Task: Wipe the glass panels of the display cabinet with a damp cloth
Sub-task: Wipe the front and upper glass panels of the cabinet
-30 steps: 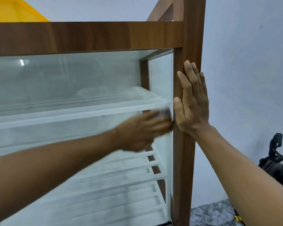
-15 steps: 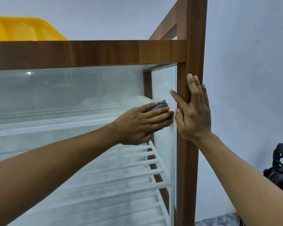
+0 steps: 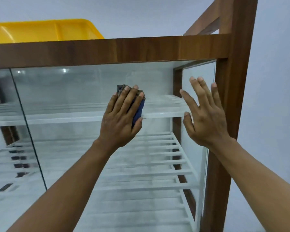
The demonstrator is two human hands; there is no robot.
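Landmark: the brown wood-grain top rail (image 3: 141, 49) of the display cabinet.

Above the rail's left end sits a yellow plastic tub (image 3: 45, 30), only its upper part visible. Below the rail on the far left, a dark vertical seam (image 3: 28, 128) divides the front glass panel (image 3: 74, 91) from its neighbour. Behind the glass, below the rail, run white slatted shelves (image 3: 157, 164), hazy in appearance.

Below the rail's middle, the left hand (image 3: 122, 118) presses a folded dark blue-grey cloth (image 3: 138, 108) flat against the front glass, fingers spread over it and thumb gripping its lower edge.

Below the rail's right end, the right hand (image 3: 206, 118) is open, fingers splayed, holding nothing, close to the glass; contact cannot be determined. Right of it, the brown wooden corner post (image 3: 233, 97) meets the rail.
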